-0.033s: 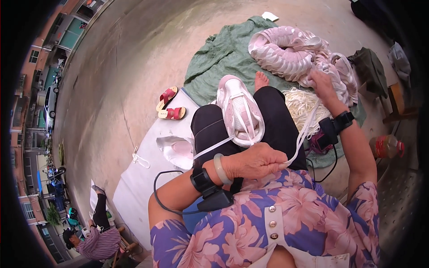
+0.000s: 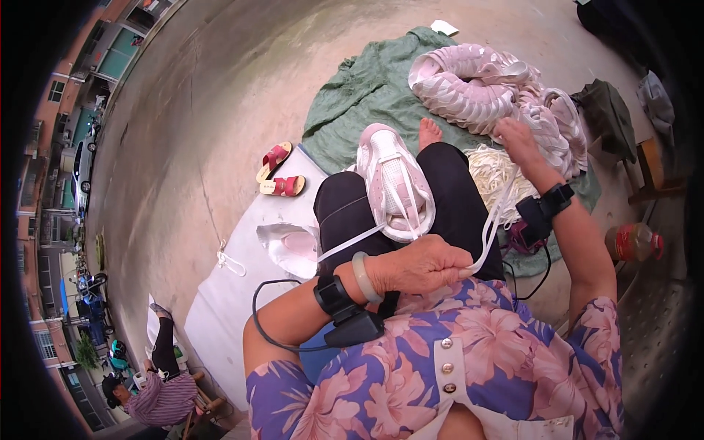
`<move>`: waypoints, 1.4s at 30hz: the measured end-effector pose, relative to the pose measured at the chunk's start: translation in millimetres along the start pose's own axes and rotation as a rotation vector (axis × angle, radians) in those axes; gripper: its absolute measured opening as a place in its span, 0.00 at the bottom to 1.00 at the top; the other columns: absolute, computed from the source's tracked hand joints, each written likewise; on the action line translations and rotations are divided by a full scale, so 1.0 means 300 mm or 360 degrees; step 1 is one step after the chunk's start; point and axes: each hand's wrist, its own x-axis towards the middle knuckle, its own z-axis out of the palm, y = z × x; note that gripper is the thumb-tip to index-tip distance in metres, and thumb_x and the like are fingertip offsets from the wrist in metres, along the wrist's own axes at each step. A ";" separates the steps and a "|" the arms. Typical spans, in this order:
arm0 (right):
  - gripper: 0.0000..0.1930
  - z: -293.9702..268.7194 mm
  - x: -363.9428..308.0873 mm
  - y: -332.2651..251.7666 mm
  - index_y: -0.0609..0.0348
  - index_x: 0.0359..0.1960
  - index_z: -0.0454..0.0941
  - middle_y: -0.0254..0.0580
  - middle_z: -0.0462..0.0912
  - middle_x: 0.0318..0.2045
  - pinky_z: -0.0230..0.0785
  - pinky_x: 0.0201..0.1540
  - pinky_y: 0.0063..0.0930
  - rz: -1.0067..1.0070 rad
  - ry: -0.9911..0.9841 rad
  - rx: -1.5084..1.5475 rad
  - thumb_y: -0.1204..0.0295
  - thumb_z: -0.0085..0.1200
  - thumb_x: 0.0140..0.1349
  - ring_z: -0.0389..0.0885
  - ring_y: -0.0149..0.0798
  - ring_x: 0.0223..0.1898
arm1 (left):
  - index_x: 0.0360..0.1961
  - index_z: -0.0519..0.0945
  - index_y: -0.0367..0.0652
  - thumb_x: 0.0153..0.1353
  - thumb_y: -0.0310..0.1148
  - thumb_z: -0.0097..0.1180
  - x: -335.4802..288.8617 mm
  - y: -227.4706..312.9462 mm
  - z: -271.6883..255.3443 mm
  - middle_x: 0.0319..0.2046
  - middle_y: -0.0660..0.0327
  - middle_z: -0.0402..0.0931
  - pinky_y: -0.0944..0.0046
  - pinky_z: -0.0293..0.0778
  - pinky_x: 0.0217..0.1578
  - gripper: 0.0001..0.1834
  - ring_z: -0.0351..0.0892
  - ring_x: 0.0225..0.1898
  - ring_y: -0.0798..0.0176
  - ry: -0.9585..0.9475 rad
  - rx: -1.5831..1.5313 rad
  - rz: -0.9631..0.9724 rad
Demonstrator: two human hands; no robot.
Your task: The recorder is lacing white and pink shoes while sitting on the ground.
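Looks like lacing: pink-and-white mesh sneaker (image 2: pixel 396 176) on the black-trousered lap (image 2: pixel 340 209), left hand (image 2: pixel 429 262) pinching a narrow white lace (image 2: pixel 486 248), right hand (image 2: pixel 521 143) fingers curled, can't tell on what; next pull wants even tension.

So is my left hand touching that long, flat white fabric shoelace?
Touching: the head view shows the shoelace emerging from the closed fingers of the left hand.

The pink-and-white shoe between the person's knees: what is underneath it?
Dark trousers show on both sides of the shoe, with green cloth beyond its far end. The shoe itself covers its sole and whatever supports it, so what it rests on cannot be told.
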 end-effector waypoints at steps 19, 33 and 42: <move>0.38 0.554 0.221 -0.259 0.71 0.49 0.68 0.61 0.74 0.45 0.64 0.50 0.36 0.0249 -0.0909 -0.0061 0.50 0.60 0.45 0.73 0.53 0.47 | 0.23 0.64 0.37 0.65 0.35 0.43 0.057 -0.042 -0.064 0.18 0.64 0.60 0.68 0.61 0.23 0.16 0.58 0.21 0.69 -0.0072 -0.0659 0.0000; 0.15 0.458 0.150 -0.297 0.63 0.34 0.73 0.36 0.75 0.28 0.64 0.34 0.24 0.0386 -0.0379 0.0391 0.62 0.56 0.56 0.70 0.30 0.31 | 0.19 0.64 0.37 0.53 0.27 0.48 0.095 0.012 -0.063 0.15 0.51 0.62 0.55 0.61 0.23 0.10 0.66 0.20 0.46 0.0255 0.0044 0.0193; 0.08 0.350 0.074 -0.374 0.60 0.30 0.77 0.23 0.70 0.24 0.57 0.27 0.14 0.0175 -0.0956 0.0590 0.67 0.53 0.58 0.63 0.17 0.23 | 0.16 0.67 0.39 0.45 0.29 0.52 0.144 0.065 -0.086 0.14 0.51 0.66 0.51 0.62 0.23 0.08 0.70 0.21 0.44 0.0457 0.0260 0.0498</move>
